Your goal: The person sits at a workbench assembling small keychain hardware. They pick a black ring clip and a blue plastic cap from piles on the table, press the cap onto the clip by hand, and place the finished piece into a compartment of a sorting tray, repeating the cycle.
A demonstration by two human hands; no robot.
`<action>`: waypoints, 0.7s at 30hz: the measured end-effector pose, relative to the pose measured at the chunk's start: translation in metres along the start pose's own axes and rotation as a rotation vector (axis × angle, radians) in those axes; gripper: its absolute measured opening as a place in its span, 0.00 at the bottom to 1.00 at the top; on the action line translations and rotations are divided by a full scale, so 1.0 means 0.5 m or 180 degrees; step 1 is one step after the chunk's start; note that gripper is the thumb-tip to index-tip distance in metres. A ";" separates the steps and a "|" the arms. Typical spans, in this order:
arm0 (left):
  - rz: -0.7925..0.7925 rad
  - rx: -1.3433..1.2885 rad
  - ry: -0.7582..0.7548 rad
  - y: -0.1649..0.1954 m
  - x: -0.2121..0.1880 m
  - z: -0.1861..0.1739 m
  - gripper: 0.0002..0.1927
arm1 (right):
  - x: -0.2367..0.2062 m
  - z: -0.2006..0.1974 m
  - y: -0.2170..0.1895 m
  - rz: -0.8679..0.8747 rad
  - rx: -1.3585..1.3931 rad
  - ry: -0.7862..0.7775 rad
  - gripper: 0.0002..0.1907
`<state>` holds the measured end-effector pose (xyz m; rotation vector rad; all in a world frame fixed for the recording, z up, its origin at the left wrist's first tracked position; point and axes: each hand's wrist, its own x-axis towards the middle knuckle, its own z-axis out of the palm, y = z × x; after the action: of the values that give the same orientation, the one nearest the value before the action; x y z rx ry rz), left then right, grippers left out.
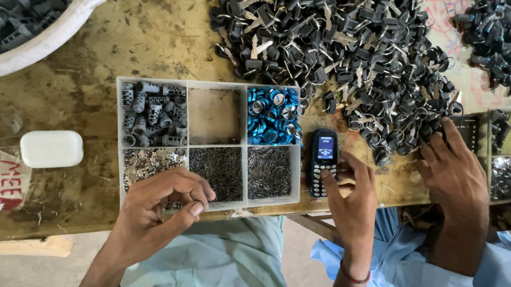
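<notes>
My left hand [158, 206] hovers over the front left of a white compartment tray [231, 203]. Its thumb and forefinger are pinched together above the compartment of shiny silver bits [145, 160]; anything between them is too small to see. My right hand [350, 202], with a red band on the wrist, rests its fingertips against the right side of a dark keypad phone [323, 161]. The phone lies flat on the table with its screen lit, just right of the tray.
The tray also holds grey cylinders [150, 115], blue rings [273, 116] and dark pins [219, 170]. A heap of black keys [341, 43] fills the far side. Another person's hand [455, 176] reaches into it. A white case [51, 148] and a white tub [53, 31] sit to the left.
</notes>
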<state>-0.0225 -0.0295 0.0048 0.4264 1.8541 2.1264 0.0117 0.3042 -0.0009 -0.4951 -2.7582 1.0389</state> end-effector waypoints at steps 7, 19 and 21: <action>0.0125 0.0173 -0.0043 0.004 0.002 -0.001 0.02 | -0.005 -0.003 -0.062 -0.0687 -0.0614 0.0069 0.31; -0.0149 -0.0584 -0.0071 -0.009 -0.010 -0.003 0.03 | -0.023 0.028 -0.068 -0.0316 -0.1030 -0.0545 0.16; -0.0047 -0.0571 -0.0085 -0.010 -0.009 -0.004 0.04 | -0.018 0.022 -0.069 -0.0218 -0.1013 -0.0649 0.14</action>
<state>-0.0189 -0.0326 -0.0007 0.3962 1.6296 2.2415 0.0087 0.2696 0.0135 -0.3457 -3.1168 0.6698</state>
